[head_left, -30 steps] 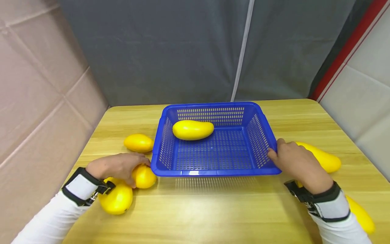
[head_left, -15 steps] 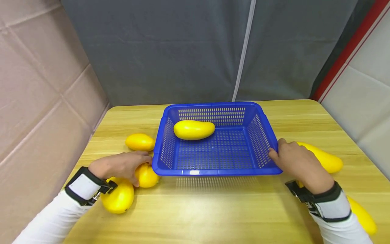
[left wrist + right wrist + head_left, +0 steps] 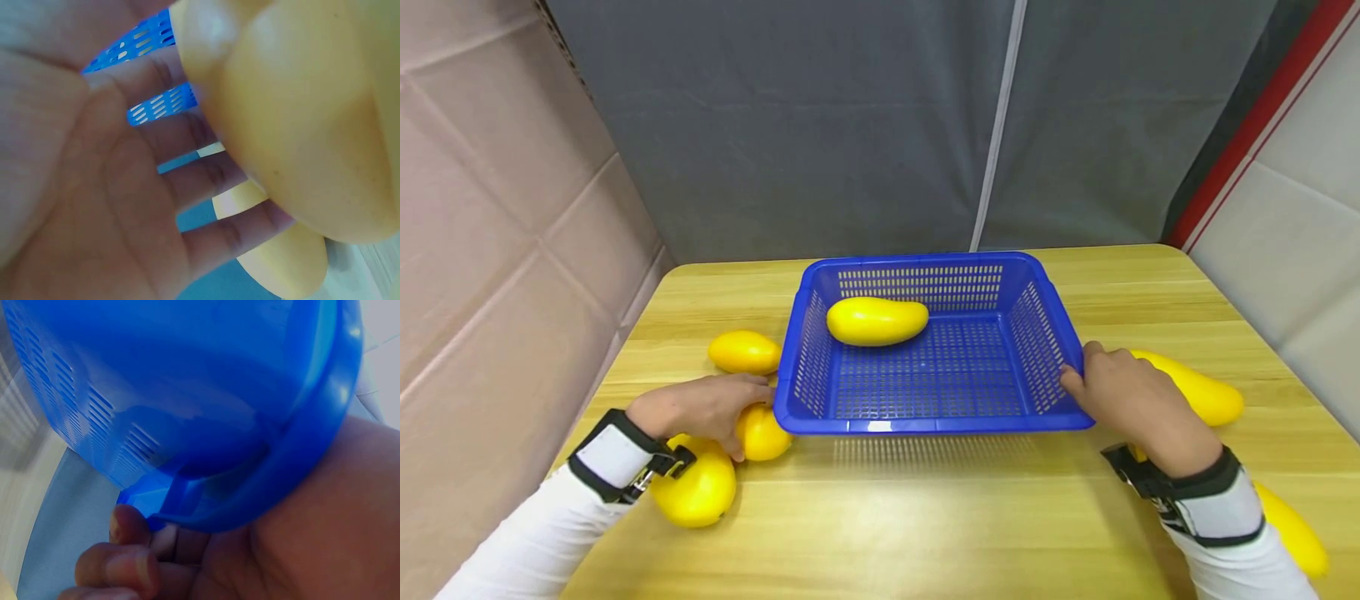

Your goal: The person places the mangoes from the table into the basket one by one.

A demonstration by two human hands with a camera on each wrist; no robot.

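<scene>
A person's left hand (image 3: 700,408) lies over a yellow mango (image 3: 762,433) on the wooden tabletop (image 3: 925,517), fingers (image 3: 206,181) curled around it, just beside the near left corner of a blue basket (image 3: 925,424). The right hand (image 3: 1131,400) grips the basket's right rim (thumb on the inside). One mango in the basket (image 3: 877,320) lies near its far wall. Another mango (image 3: 700,492) sits under the left wrist.
</scene>
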